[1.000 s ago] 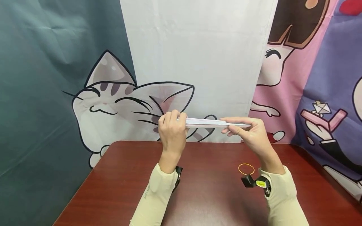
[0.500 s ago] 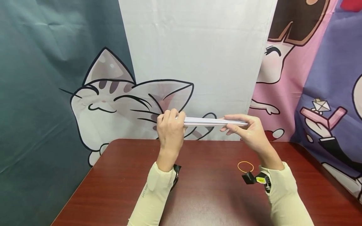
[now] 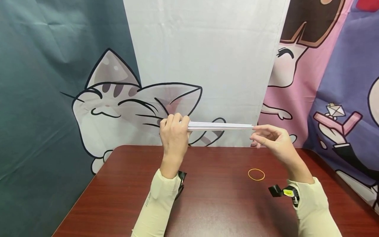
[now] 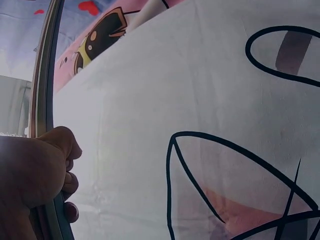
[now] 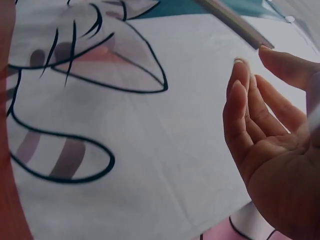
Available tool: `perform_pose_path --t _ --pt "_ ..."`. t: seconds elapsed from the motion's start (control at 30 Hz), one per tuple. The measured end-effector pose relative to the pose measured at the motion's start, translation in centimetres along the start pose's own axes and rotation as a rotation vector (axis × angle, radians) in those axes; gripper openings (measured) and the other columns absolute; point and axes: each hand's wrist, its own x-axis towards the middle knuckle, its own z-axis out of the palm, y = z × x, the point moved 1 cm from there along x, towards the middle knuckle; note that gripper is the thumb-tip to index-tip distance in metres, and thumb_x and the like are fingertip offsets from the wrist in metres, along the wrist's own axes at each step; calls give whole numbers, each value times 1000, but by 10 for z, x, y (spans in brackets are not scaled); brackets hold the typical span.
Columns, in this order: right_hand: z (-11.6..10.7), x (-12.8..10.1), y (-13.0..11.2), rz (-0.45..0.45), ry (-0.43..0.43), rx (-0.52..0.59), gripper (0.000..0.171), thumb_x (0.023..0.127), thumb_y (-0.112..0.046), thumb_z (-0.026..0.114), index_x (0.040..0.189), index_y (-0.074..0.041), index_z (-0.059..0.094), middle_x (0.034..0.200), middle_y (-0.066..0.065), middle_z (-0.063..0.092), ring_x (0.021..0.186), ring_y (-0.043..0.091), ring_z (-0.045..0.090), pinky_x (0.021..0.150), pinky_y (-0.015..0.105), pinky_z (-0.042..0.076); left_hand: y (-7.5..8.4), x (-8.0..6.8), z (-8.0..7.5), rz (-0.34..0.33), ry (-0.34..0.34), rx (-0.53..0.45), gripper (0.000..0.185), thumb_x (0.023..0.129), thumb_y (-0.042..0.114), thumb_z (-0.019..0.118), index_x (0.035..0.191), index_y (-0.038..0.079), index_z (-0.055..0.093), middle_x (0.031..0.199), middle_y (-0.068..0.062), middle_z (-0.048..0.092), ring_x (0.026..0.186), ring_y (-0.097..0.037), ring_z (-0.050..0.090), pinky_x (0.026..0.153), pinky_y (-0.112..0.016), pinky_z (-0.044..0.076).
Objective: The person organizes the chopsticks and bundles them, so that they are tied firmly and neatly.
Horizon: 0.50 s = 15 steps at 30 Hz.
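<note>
A thin, white, layered strip-like stack (image 3: 220,126), seen edge-on and looking like folded paper, is held level above the far edge of the table. My left hand (image 3: 174,133) grips its left end, with fingers curled over it; in the left wrist view the thumb and fingertips wrap round the layered stack (image 4: 42,90). My right hand (image 3: 273,140) is at the other end, one fingertip right at the tip and the remaining fingers loosely bent with a gap to the thumb. In the right wrist view the stack's end (image 5: 250,32) meets just that fingertip.
A yellow rubber band (image 3: 256,174) lies on the reddish-brown table (image 3: 219,200), left of the right wrist. Behind the table hangs a cloth backdrop (image 3: 207,49) printed with a cartoon cat and figures. Each wrist wears a small black camera (image 3: 291,194).
My right hand has slid off to the right and loosened from the stack's end, which it held between thumb and fingers before. My left hand, still gripping, has shifted slightly left.
</note>
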Motion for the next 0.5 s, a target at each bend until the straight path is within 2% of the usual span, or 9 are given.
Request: perform_pose_path --t 0.1,0.23,0.37,0.5 --pt "-10 -6 6 8 1 -38 30 87 16 60 111 1 69 73 5 67 59 14 62 58 23 52 0 0 0 2 -2 -4 24 75 23 82 75 11 61 73 -3 53 74 -24 54 77 -38 43" --pt "-28 -14 21 95 32 -175 26 87 11 63 108 -3 71 61 6 56 52 15 52 51 28 44 0 0 0 3 0 -9 25 74 22 82 74 11 60 73 -4 53 74 -24 55 76 -39 43" --pt "-53 -25 47 208 17 -342 18 88 2 68 103 -6 73 57 6 50 48 16 46 45 33 38 -1 1 0 -1 -13 -1 25 76 21 81 73 11 59 73 -4 54 74 -25 55 77 -39 43" --pt "-79 -40 80 294 -19 -418 16 87 -3 71 102 -6 73 61 2 53 50 12 46 43 33 39 0 0 -1 -2 -27 6 25 77 22 81 73 11 58 73 -4 54 74 -24 55 77 -39 43"
